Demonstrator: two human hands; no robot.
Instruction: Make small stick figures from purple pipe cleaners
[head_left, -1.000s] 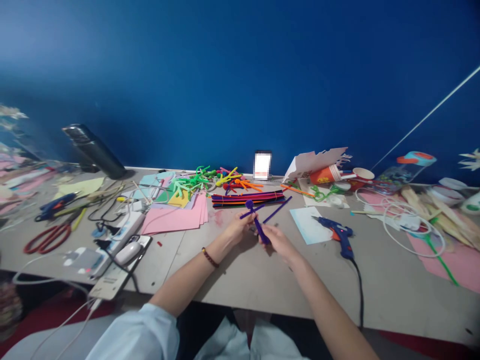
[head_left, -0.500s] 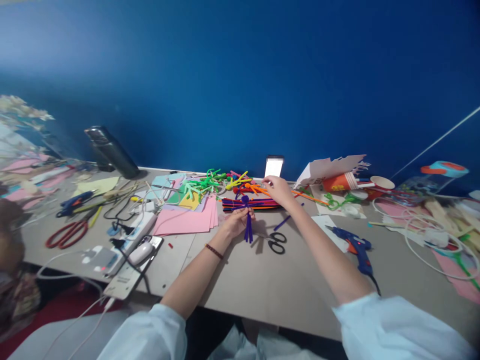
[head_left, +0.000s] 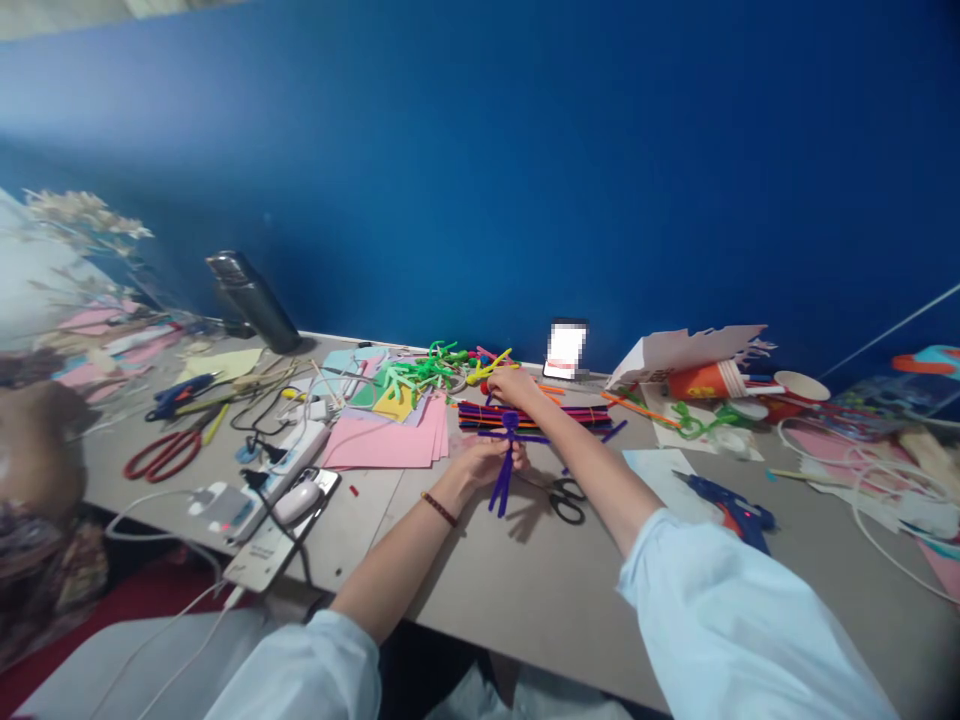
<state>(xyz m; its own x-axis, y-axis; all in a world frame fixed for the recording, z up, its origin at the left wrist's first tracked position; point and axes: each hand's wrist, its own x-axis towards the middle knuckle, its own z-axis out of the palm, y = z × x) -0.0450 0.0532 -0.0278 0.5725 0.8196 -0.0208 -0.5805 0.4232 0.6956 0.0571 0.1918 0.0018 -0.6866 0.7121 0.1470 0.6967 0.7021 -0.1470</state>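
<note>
Midway between the front and back edges of the worktop (head_left: pixel 540 610), the left hand (head_left: pixel 480 463) has its fingers clamped on a purple pipe-cleaner figure (head_left: pixel 511 434), while the right hand (head_left: pixel 514 385) is at the coloured pipe-cleaner pile (head_left: pixel 429 370) by the back edge, its grip impossible to tell. Yellow lettering on the red paper cups (head_left: pixel 703 380), along the back edge to the right, is too blurred to read, as is dark print on the flat white device (head_left: pixel 259 560) near the front edge

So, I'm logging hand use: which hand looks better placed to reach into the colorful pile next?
Probably the right hand: it is beside the colorful pile, while the left hand is occupied holding the purple figure.
</note>
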